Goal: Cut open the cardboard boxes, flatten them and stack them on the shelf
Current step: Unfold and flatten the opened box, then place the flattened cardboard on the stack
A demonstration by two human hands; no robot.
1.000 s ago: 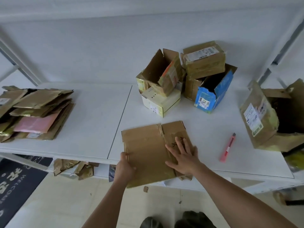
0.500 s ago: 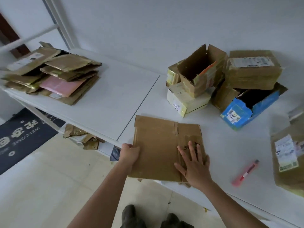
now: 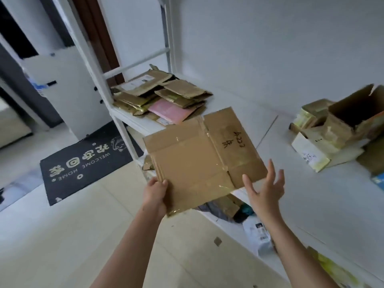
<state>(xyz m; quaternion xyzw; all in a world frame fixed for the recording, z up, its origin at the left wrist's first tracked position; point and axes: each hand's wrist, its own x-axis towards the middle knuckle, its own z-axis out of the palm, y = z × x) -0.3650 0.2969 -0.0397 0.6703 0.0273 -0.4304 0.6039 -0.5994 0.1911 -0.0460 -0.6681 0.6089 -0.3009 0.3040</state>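
The flattened cardboard box (image 3: 204,154) is in the air over the front edge of the white shelf (image 3: 311,196), tilted, with its far corner near the stack and its near corner low by the left hand. Its long axis goes from lower left to upper right, toward the stack. Black handwriting is on its right part, and shiny tape runs across it.

At the far left lies a black doormat (image 3: 87,161) on the pale floor (image 3: 62,246), which has open room in front of the shelf. A white upright post (image 3: 91,65) marks the left end of the shelf. Just behind it, the stack of flattened boxes (image 3: 162,98) lies on the shelf near the left edge, with a pink piece in it.

The left hand (image 3: 154,195) has its grip closed on the near left corner of the cardboard, thumb on top. The right hand (image 3: 265,189) is open, fingers spread, just beside the near right edge; I cannot tell if it touches it.

Between the stack and the right group, the shelf surface is bare. At the right, the unopened and half-open boxes (image 3: 340,125) stand together, well apart from the stack.
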